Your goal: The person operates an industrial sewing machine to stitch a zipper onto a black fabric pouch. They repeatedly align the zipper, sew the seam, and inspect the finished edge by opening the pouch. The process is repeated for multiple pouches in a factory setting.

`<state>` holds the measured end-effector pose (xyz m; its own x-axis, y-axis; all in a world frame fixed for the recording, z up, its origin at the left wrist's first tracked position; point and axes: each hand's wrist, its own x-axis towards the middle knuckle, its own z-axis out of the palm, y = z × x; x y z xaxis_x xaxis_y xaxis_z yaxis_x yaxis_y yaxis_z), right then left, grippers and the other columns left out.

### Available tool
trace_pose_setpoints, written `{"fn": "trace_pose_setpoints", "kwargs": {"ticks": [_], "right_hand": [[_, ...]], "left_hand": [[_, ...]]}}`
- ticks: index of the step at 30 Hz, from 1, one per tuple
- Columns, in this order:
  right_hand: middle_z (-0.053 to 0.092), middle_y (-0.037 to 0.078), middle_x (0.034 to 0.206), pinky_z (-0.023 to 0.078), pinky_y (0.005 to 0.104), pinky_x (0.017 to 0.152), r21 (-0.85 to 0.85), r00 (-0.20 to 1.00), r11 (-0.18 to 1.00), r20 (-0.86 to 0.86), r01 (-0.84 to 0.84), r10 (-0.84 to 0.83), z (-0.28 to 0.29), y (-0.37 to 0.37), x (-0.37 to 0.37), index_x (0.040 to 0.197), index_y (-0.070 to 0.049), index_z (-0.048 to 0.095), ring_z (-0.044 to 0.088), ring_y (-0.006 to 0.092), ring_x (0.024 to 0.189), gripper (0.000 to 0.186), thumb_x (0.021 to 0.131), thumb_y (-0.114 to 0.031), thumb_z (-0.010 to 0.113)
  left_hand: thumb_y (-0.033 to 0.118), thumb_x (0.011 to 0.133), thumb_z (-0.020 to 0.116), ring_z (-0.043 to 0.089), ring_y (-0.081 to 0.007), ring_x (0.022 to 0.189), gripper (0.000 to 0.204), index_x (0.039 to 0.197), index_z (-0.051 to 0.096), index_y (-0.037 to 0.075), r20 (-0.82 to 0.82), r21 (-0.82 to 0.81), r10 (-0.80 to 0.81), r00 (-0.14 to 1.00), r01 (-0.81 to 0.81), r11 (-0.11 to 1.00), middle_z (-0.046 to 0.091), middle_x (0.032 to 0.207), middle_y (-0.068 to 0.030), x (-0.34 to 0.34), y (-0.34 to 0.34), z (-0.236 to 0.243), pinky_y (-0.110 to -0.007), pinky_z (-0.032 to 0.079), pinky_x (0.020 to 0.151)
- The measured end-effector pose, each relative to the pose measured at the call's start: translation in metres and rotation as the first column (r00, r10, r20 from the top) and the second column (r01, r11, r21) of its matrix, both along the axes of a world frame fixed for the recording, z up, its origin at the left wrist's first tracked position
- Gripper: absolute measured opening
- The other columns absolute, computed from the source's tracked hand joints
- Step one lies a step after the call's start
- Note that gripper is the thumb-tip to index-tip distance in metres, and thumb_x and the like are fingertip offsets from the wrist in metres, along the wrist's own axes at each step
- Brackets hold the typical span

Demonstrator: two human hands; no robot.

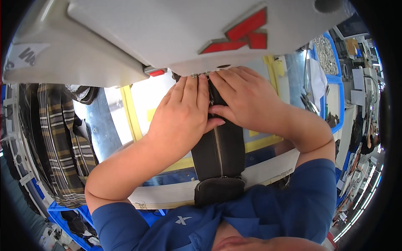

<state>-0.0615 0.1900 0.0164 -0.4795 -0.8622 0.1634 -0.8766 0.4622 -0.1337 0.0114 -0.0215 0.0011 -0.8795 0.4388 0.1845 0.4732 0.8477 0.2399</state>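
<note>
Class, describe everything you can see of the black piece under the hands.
The black piece is long and looks like matte fabric. A metal-toothed zip runs lengthwise along its middle, seemingly closed below the hands; a second, curved zip crosses the near end. It lies on the table, stretching away from the person, its far end hidden. The left hand and right hand rest on it.

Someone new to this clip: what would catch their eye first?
Probably the big pale machine with its angular red emblem, filling the top of the view. Just beneath it, in the middle, the left hand and right hand lie flat on a black zippered piece. Far left, plaid fabric stands out.
</note>
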Motion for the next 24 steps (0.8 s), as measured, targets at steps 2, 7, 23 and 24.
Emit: {"fn": "trace_pose_setpoints", "kwargs": {"ticks": [2, 7, 23, 24], "right_hand": [[0.067, 0.025, 0.132, 0.052, 0.0446, 0.107, 0.002, 1.000, 1.000, 0.018, 0.008, -0.008, 0.000, 0.000, 0.001, 0.133, 0.011, 0.062, 0.066, 0.0372, 0.126, 0.069, 0.090, -0.041, 0.077], [0.064, 0.027, 0.137, 0.050, 0.0450, 0.110, 0.030, 0.999, 0.999, 0.021, 0.035, -0.036, 0.002, 0.000, 0.005, 0.135, 0.012, 0.061, 0.063, 0.0387, 0.130, 0.068, 0.094, -0.041, 0.074], [0.061, 0.032, 0.140, 0.048, 0.0469, 0.114, -0.012, 0.997, 0.997, -0.009, 0.071, -0.071, -0.012, 0.000, 0.013, 0.138, 0.015, 0.057, 0.062, 0.0436, 0.130, 0.065, 0.100, -0.037, 0.067], [0.061, 0.032, 0.140, 0.048, 0.0467, 0.114, -0.010, 0.997, 0.998, -0.015, 0.070, -0.070, -0.011, 0.000, 0.012, 0.138, 0.015, 0.057, 0.062, 0.0433, 0.130, 0.065, 0.100, -0.037, 0.067]], "left_hand": [[0.055, 0.081, 0.082, 0.061, -0.0462, 0.131, 0.097, 0.142, 0.052, -0.015, 0.008, -0.010, 0.005, 1.000, -0.005, 1.000, 0.060, 0.140, -0.0314, 0.001, 0.001, -0.001, -0.049, 0.051, 0.113], [0.064, 0.077, 0.081, 0.054, -0.0495, 0.139, 0.114, 0.147, 0.044, -0.018, 0.054, -0.052, -0.008, 0.999, 0.011, 0.999, 0.055, 0.145, -0.0355, 0.002, 0.001, 0.005, -0.051, 0.045, 0.119], [0.073, 0.071, 0.081, 0.046, -0.0523, 0.145, 0.131, 0.150, 0.039, -0.023, 0.106, -0.071, 0.024, 0.994, -0.017, 0.997, 0.049, 0.149, -0.0400, 0.005, 0.005, 0.001, -0.051, 0.038, 0.124], [0.074, 0.070, 0.081, 0.045, -0.0538, 0.145, 0.133, 0.150, 0.037, -0.023, 0.111, -0.069, 0.022, 0.994, -0.014, 0.997, 0.048, 0.150, -0.0410, 0.004, 0.005, 0.002, -0.051, 0.038, 0.124]]}}
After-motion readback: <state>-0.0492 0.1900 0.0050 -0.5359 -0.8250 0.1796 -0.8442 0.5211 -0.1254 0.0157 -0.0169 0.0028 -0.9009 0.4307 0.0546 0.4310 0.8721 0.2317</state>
